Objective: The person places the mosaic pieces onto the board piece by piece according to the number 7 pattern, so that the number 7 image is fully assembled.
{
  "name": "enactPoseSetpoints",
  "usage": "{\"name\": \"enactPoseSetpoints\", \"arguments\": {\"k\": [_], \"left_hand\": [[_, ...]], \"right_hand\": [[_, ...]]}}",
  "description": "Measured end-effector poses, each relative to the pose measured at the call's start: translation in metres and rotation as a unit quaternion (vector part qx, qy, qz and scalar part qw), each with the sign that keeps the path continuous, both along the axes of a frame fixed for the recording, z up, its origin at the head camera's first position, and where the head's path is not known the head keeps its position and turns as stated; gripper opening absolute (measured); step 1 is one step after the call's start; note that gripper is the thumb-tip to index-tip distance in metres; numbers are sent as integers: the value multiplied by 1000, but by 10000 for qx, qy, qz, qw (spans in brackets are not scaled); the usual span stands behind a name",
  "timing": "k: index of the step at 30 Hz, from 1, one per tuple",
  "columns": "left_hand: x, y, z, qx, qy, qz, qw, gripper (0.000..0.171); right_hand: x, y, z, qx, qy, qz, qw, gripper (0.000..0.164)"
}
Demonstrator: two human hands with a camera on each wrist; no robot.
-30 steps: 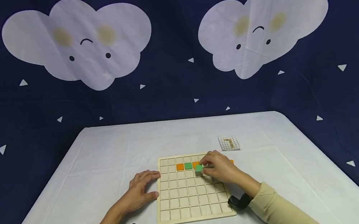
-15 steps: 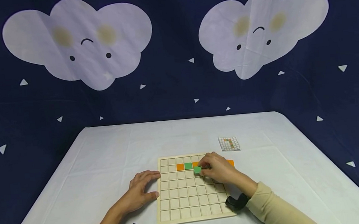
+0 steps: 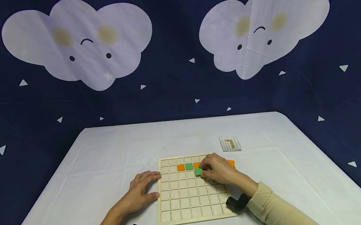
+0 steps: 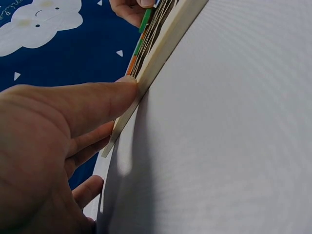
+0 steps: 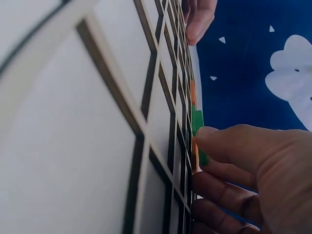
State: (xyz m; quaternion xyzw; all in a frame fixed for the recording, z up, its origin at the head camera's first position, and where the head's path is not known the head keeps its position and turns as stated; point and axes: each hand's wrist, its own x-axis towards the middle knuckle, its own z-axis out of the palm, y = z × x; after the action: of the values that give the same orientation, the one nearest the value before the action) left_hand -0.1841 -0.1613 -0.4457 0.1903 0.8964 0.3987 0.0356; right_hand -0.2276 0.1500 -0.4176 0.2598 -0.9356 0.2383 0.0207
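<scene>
Green block (image 3: 198,172), 1: on or just over the grid board (image 3: 197,221), at the near side of the right-hand orange tile (image 3: 196,165); whether seated, I cannot tell from here. Right hand (image 3: 216,168): thumb and fingers pinching the block. Hazard, I judge: a slanted press could lodge it crooked or jog that tile. Left hand (image 3: 139,193): fingers spread, at the board's left edge. Same row: 1 green tile (image 3: 189,166), 1 left-hand orange tile (image 3: 180,167). Orange piece (image 3: 231,163), 1: partly blocked by the right hand. Beyond: 1 printed card (image 3: 230,144).
</scene>
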Motion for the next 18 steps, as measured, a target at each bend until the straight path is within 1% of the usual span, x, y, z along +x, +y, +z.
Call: {"name": "enactPoseSetpoints", "arguments": {"k": [12,18], "left_hand": [[0,0,0,8,-16,-6,10000,54],[0,0,0,16,-22,2,10000,53]], "right_hand": [[0,-2,-5,175,303,14,9994,20],[0,-3,-5,203,344,-2,9992,20]]}}
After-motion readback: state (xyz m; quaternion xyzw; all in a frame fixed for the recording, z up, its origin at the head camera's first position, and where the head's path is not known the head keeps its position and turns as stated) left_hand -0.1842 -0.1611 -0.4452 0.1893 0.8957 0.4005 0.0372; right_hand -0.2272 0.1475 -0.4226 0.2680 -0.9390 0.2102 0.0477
